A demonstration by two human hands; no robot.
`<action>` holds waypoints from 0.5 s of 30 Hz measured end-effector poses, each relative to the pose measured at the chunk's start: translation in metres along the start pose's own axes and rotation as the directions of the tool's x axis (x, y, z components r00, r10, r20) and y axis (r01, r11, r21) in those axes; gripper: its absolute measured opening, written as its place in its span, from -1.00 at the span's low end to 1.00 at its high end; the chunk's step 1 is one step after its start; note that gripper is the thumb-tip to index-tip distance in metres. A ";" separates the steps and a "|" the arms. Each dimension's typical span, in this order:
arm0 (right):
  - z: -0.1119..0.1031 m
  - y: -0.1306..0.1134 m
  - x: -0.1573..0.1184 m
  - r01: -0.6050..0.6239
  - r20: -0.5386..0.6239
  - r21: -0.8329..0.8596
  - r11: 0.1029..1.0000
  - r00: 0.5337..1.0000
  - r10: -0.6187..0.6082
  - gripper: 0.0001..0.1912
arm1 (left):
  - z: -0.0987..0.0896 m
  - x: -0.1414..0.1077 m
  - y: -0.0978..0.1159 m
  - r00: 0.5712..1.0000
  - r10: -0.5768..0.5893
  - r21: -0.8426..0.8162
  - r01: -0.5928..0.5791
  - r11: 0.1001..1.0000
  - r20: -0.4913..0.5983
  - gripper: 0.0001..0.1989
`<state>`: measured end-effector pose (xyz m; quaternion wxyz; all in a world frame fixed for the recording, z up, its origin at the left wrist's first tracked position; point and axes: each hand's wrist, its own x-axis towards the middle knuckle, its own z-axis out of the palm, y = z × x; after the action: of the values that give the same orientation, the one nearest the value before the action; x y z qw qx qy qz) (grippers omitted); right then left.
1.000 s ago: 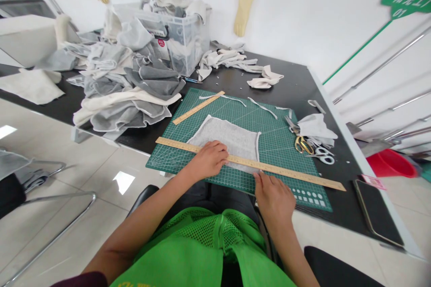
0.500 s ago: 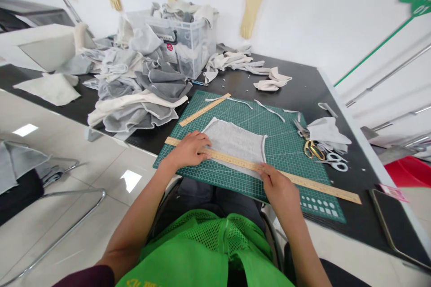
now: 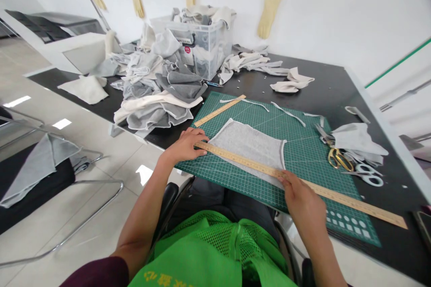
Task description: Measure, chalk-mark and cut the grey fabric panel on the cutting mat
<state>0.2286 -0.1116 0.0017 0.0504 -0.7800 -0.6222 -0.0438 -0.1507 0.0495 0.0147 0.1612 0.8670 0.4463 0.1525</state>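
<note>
A long wooden ruler (image 3: 242, 159) lies slantwise over the near part of a light grey piece of fabric (image 3: 249, 139) on a green cutting mat (image 3: 303, 139). My left hand (image 3: 188, 144) is closed around the ruler's left end, beside the fabric's left edge. With fingers bent, my right hand (image 3: 303, 197) grips the ruler near the fabric's lower right corner. The fabric's side edges curl up slightly. Toward the mat's far left edge lies a shorter wooden ruler (image 3: 220, 111).
Gold-handled scissors (image 3: 340, 159) and white-handled scissors (image 3: 368, 175) lie at the right beside grey scraps (image 3: 360, 141). Narrow strips (image 3: 288, 113) cross the mat's far side. A fabric pile (image 3: 158, 94) and a filled plastic bin (image 3: 202, 49) stand back left.
The view has turned left, so the table appears further right. The long ruler has slid a little rightward over the fabric. My left hand now sits at the ruler's left end.
</note>
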 end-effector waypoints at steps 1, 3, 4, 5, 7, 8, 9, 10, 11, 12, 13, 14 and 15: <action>0.002 0.001 -0.001 0.007 -0.015 -0.011 1.000 1.000 -0.007 -0.66 | 0.000 0.000 0.004 1.000 -0.004 0.012 0.004 1.000 0.002 -0.48; 0.006 0.001 -0.001 0.020 -0.033 -0.033 0.999 0.999 -0.021 -0.66 | 0.000 0.002 0.012 1.000 -0.001 0.030 0.002 1.000 -0.020 -0.36; 0.007 0.001 -0.001 0.023 -0.037 -0.042 0.999 0.999 -0.025 -0.66 | 0.001 0.003 0.016 0.999 0.010 0.033 -0.009 0.999 -0.036 -0.32; 0.007 0.000 -0.001 0.023 -0.040 -0.048 0.999 0.999 -0.025 -0.67 | 0.002 0.004 0.019 0.998 0.028 0.036 -0.026 0.999 -0.049 -0.34; 0.007 -0.001 -0.001 0.013 -0.048 -0.052 0.999 0.999 -0.016 -0.67 | 0.004 0.007 0.024 0.996 0.062 0.048 -0.059 0.997 -0.059 -0.50; 0.007 -0.002 -0.001 0.006 -0.053 -0.052 0.999 0.999 -0.009 -0.67 | 0.005 0.009 0.025 0.996 0.069 0.059 -0.066 0.996 -0.062 -0.59; 0.007 -0.003 -0.001 -0.001 -0.057 -0.052 0.999 0.998 -0.002 -0.67 | 0.005 0.009 0.026 0.996 0.067 0.073 -0.062 0.995 -0.067 -0.64; 0.007 -0.004 -0.001 -0.005 -0.062 -0.052 0.999 0.998 0.002 -0.67 | 0.005 0.010 0.025 0.996 0.056 0.088 -0.050 0.995 -0.075 -0.66; 0.007 -0.004 -0.001 -0.006 -0.062 -0.053 0.999 0.998 0.003 -0.68 | 0.004 0.009 0.025 0.996 0.044 0.102 -0.035 0.994 -0.083 -0.66; 0.006 -0.005 -0.001 -0.006 -0.061 -0.055 0.998 0.998 0.003 -0.68 | 0.003 0.009 0.024 0.996 0.034 0.112 -0.024 0.993 -0.088 -0.64; 0.005 -0.005 -0.002 -0.005 -0.056 -0.056 0.998 0.998 0.002 -0.68 | 0.001 0.008 0.022 0.996 0.027 0.116 -0.017 0.993 -0.088 -0.64; 0.004 -0.006 -0.003 -0.006 -0.050 -0.056 0.998 0.999 0.003 -0.68 | 0.000 0.007 0.021 0.996 0.022 0.117 -0.013 0.993 -0.082 -0.63; 0.003 -0.007 -0.003 -0.006 -0.042 -0.057 0.998 0.999 0.004 -0.68 | -0.002 0.006 0.020 0.997 0.017 0.114 -0.009 0.993 -0.073 -0.64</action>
<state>0.2212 -0.1128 -0.0015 0.0413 -0.7815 -0.6177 -0.0778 -0.1338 0.0434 0.0253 0.0940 0.8715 0.4541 0.1597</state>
